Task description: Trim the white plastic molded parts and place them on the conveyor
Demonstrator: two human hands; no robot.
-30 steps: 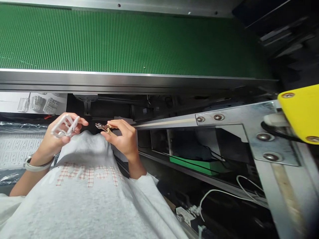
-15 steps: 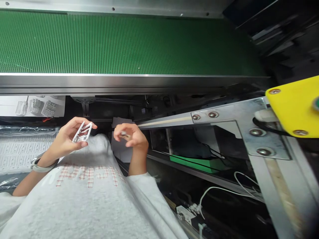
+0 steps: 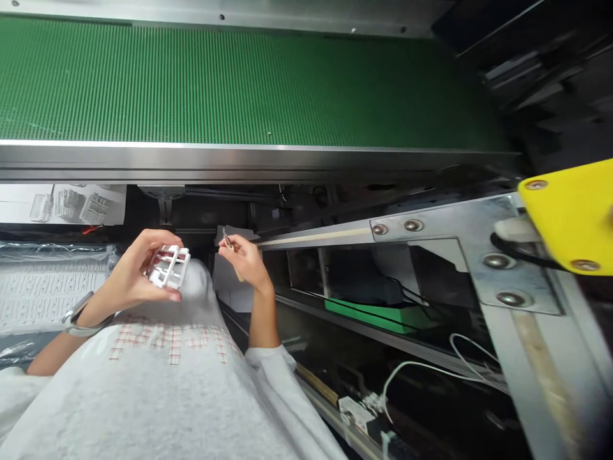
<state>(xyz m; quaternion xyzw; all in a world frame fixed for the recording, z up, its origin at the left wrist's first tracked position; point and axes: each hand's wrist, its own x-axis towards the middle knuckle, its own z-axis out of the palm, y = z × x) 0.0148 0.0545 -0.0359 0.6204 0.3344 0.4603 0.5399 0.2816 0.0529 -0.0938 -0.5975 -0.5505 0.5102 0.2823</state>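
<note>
My left hand (image 3: 138, 268) grips a white plastic frame (image 3: 168, 267) by its edges, thumb below and fingers above. The frame has crossbars with openings between them and is tilted toward me. Across a short gap, my right hand (image 3: 248, 260) is closed around a slim craft knife (image 3: 227, 239). Its pointed metal tip sticks up past my fingers, and a bit of its pale handle shows below my palm. The knife and the frame are apart. Both hands are held in front of my grey shirt.
A green ribbed conveyor belt (image 3: 230, 89) with a metal rail (image 3: 230, 156) runs across the front. White parts (image 3: 69, 204) lie at the left, above a plastic-wrapped tray (image 3: 48, 287). To the right are a metal frame bar (image 3: 325, 235) and a yellow switch box (image 3: 569, 214).
My left hand has turned the white frame so its barred face shows more. My right hand has rotated, bringing the craft knife's tip upright and into plain view.
</note>
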